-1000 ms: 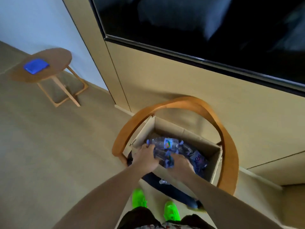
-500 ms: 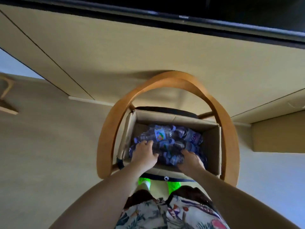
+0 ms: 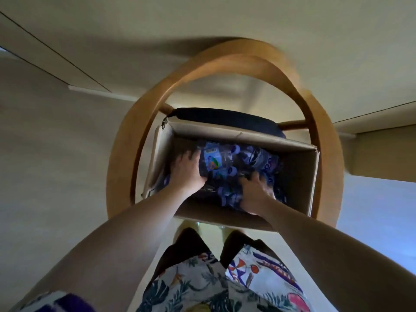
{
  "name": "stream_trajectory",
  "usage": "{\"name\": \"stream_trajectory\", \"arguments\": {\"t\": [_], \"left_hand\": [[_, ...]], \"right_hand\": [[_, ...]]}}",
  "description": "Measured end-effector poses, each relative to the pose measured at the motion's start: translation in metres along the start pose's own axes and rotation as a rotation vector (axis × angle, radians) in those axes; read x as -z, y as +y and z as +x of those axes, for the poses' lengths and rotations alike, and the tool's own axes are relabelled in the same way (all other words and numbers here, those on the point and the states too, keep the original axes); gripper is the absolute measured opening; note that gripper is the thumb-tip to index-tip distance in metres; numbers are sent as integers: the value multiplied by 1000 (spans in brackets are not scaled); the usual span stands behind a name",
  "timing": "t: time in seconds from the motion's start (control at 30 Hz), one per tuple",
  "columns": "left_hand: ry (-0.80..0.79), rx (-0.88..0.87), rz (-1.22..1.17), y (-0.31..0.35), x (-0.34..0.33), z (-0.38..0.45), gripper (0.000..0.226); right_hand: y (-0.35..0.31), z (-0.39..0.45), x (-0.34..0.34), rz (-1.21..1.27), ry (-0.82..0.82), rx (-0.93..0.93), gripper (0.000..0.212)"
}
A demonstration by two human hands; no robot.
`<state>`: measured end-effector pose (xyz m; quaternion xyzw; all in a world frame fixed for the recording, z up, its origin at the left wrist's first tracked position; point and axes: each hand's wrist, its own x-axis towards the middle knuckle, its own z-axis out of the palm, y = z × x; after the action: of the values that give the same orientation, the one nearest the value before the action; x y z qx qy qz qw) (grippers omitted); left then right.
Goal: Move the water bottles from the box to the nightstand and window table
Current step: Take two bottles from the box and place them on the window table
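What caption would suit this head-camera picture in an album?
Both hands, left and right, reach into a cardboard box of water bottles on a wooden chair.

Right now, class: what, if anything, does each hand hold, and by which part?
The left hand grips a bottle around its labelled middle. The right hand rests among the bottles; whether it holds one cannot be told.

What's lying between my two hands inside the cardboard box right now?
In the head view, water bottles fill the stretch between the left hand and the right hand, lying jumbled in the cardboard box; one shows a colourful label.
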<state>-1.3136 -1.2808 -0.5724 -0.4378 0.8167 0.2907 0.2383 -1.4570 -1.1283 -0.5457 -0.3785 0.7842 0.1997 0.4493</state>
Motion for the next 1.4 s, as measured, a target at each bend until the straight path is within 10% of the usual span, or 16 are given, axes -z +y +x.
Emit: {"name": "stream_trajectory", "arguments": {"t": [0.43, 0.73, 1.4], "left_hand": [[13, -19, 36, 13, -6, 24, 82], [-135, 189, -87, 11, 8, -15, 85], [-198, -43, -751, 143, 176, -59, 75]], "right_hand": [[2, 8, -32, -200, 127, 63, 47], [26, -14, -19, 202, 155, 70, 69], [68, -120, 136, 1322, 612, -38, 82]]}}
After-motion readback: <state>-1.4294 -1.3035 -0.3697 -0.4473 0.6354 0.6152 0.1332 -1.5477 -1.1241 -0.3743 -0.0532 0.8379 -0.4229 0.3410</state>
